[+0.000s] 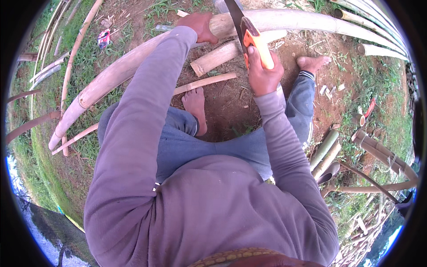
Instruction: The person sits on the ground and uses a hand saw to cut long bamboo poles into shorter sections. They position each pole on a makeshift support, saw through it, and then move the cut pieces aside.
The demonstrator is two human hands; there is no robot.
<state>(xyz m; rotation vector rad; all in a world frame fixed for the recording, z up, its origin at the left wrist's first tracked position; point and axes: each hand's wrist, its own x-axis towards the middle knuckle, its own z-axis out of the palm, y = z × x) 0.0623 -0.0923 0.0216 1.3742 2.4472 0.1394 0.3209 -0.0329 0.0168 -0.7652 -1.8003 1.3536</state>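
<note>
A long, thick bamboo pole runs across in front of me, curving down to the left in this view. My left hand is closed over it, left of the saw. In my right hand is the orange handle of a hand saw; its dark blade points away from me and crosses the pole. Whether the teeth have bitten into the bamboo cannot be made out. Under the pole lies a shorter bamboo piece. A split bamboo strip lies by my left foot.
Several bamboo poles lie at the far right, with thinner ones on the left. Cut bamboo pieces rest near my right leg. A red-handled tool lies on the ground at right. Wood chips are scattered by my right foot.
</note>
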